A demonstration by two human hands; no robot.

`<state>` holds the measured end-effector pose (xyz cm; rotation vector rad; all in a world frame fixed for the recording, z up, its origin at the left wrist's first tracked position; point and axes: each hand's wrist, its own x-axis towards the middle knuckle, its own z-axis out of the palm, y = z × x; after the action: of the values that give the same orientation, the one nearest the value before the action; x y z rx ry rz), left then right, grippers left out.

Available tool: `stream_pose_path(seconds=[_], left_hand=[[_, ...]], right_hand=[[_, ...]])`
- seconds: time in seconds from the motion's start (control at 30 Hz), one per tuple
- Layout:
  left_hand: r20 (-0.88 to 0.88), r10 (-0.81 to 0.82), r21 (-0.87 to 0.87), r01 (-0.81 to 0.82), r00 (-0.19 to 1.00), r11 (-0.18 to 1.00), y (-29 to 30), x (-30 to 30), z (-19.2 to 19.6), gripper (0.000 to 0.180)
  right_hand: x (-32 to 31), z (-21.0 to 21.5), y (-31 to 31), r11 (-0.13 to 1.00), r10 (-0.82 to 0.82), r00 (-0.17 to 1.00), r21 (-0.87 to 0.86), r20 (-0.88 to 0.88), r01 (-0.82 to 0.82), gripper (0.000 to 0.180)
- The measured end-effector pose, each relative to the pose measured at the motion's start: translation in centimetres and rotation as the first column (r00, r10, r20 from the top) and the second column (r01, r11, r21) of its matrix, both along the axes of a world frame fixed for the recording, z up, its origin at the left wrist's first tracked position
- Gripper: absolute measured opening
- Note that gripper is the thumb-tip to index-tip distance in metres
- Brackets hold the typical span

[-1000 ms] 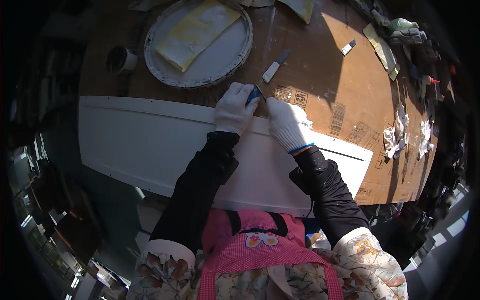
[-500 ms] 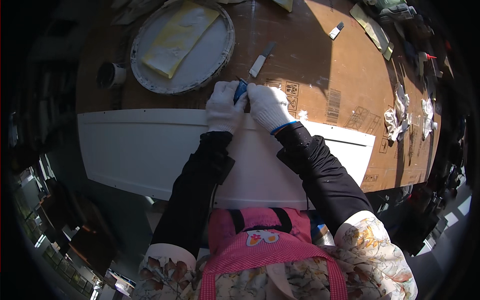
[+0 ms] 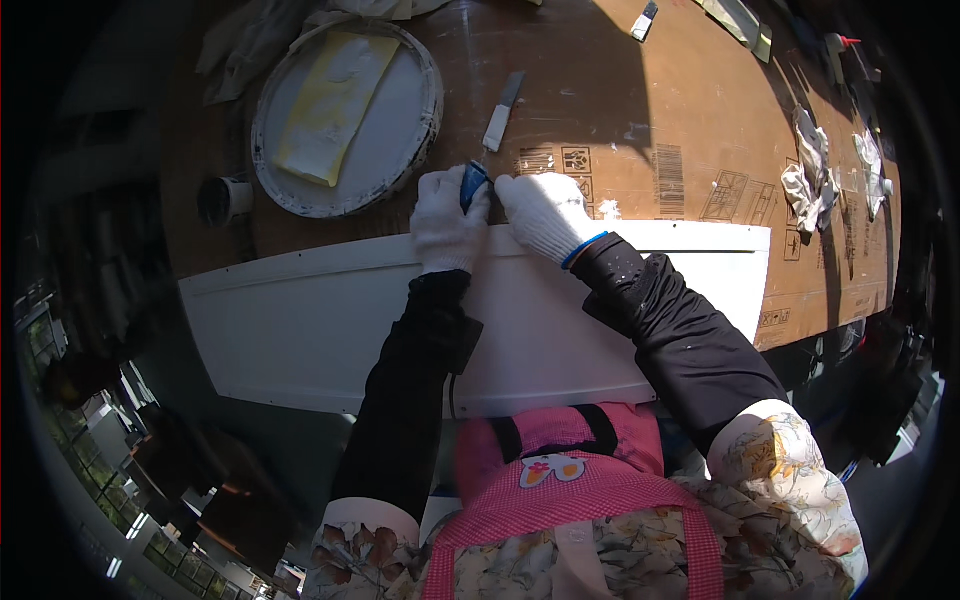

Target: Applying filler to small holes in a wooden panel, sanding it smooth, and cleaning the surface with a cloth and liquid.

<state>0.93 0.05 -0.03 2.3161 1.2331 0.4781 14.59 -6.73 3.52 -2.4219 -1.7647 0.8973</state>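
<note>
My gloved left hand (image 3: 447, 218) and right hand (image 3: 545, 212), now closer together than a moment ago, both grip a blue tool (image 3: 472, 184) (partly hidden) at the white panel's (image 3: 320, 320) far edge.

There is one view only, from a camera worn on the person's head. It looks steeply down, almost straight, over the person's chest and the pink apron (image 3: 580, 490) at the lower edge. Both forearms enter from the near side and reach to the far side, where the left hand (image 3: 447, 220) and the right hand (image 3: 545, 215) meet near the middle of the picture. The camera is close to the bench (image 3: 690, 110). The lens is a wide fisheye, so the long white panel (image 3: 320, 320) bends, and the rim of the picture is dark. No second view shares the scene.
</note>
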Motion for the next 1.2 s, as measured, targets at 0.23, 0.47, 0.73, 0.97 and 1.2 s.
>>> stream_pose_path(seconds=[0.23,0.47,0.73,0.97,1.2], left_hand=[[-0.005,0.010,0.000,-0.010,1.000,1.000,0.0,0.1,-0.1,0.037],[-0.063,0.017,0.042,-0.014,0.998,0.999,-0.2,0.1,-0.5,0.040],[-0.074,-0.013,0.068,0.018,0.997,0.998,-0.1,0.0,-1.0,0.036],[-0.018,0.052,0.027,-0.052,0.998,0.998,0.0,0.1,-0.9,0.037],[-0.038,-0.006,0.070,0.009,0.999,0.998,-0.1,-0.1,-1.0,0.037]], right_hand=[[-0.2,0.9,1.7,0.995,-0.028,0.998,0.094,-0.049,0.033,0.021],[-0.5,1.2,-0.2,0.996,-0.062,0.998,-0.062,-0.015,0.061,0.021],[-0.9,-0.8,1.9,0.996,-0.047,0.999,0.071,-0.004,0.047,0.021],[-0.9,-0.7,-1.7,0.998,-0.028,0.998,0.064,0.048,0.025,0.013],[-1.0,0.2,1.6,0.999,-0.017,1.000,0.045,0.003,0.017,0.023]])
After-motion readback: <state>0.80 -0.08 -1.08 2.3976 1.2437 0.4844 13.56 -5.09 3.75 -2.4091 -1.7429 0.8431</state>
